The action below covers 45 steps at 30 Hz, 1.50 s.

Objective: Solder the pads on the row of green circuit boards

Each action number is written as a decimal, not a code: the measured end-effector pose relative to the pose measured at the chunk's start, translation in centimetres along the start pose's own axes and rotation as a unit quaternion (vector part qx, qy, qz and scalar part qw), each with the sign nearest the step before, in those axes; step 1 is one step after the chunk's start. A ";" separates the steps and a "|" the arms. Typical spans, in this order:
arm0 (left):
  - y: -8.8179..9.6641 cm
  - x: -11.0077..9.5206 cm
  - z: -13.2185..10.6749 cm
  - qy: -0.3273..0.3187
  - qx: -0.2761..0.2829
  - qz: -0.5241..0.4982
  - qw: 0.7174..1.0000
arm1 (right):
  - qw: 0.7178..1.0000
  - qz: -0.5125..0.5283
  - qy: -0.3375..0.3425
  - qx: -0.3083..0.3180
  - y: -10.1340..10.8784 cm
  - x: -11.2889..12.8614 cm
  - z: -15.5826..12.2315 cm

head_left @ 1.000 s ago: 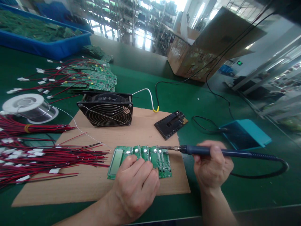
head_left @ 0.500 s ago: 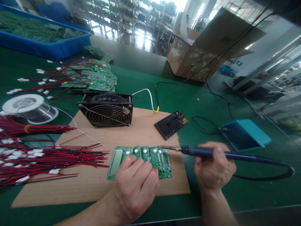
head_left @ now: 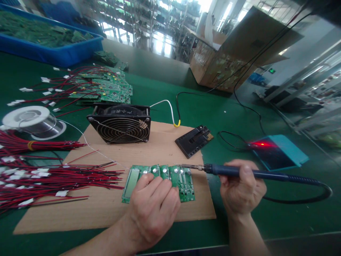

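My right hand (head_left: 243,186) is closed around a dark blue soldering iron (head_left: 231,170), its tip pointing left over the top edge of the green circuit boards (head_left: 186,185). These boards overlap in a row on the cardboard; the leftmost carries a pale display. Curled into a fist, my left hand (head_left: 157,206) rests over the middle of the row and hides part of it. Thin solder wire (head_left: 99,153) runs from a white spool (head_left: 29,119) toward this fist; its course through the fingers is hidden. Whether the iron tip touches a board is too small to tell.
A black fan (head_left: 122,126) stands behind the boards, beside a black slotted block (head_left: 193,141). Red and black wires (head_left: 87,176) lie left. A blue bin (head_left: 64,53), stacked boards (head_left: 112,87), a cardboard box (head_left: 213,64) and a teal box (head_left: 279,151) sit farther out.
A red light now glows on the teal box at right. Both hands and the soldering iron stay nearly where they were.
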<state>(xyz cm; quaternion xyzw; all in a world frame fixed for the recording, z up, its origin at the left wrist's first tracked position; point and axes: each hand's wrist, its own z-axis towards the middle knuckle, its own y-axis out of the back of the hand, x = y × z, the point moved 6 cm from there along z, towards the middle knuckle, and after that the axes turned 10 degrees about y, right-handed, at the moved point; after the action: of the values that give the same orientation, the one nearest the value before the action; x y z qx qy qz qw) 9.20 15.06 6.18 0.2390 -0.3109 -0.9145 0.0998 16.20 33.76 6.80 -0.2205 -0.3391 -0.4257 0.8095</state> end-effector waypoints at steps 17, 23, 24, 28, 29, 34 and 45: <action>0.2 -0.3 -0.2 -0.009 -0.005 -0.022 1.000 | 0.999 -0.008 0.001 -0.039 0.8 -0.3 0.0; 0.0 -0.1 -0.2 -0.009 0.002 -0.014 1.000 | 1.000 -0.010 0.007 -0.019 0.6 -0.2 0.0; 0.0 -0.1 -0.2 -0.008 0.004 -0.015 1.000 | 1.000 -0.010 0.007 -0.015 0.5 -0.2 0.0; 0.0 0.0 -0.3 -0.002 0.009 -0.013 1.000 | 1.000 -0.011 0.009 -0.005 0.4 -0.1 0.0; 0.0 0.0 -0.3 -0.001 0.009 -0.012 1.000 | 1.000 -0.010 0.010 -0.005 0.3 -0.1 0.0; 0.2 -0.1 -0.2 -0.008 -0.002 -0.020 1.000 | 1.000 -0.006 0.008 -0.021 0.5 -0.2 -0.1; 0.0 0.0 -0.1 -0.001 0.003 -0.020 1.000 | 1.000 -0.013 0.009 -0.009 0.4 0.0 0.0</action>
<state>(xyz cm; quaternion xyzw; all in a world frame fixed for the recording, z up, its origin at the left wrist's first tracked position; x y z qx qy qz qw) 9.27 15.01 6.10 0.2449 -0.3090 -0.9154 0.0808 16.55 33.97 6.74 -0.2198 -0.3306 -0.4415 0.8046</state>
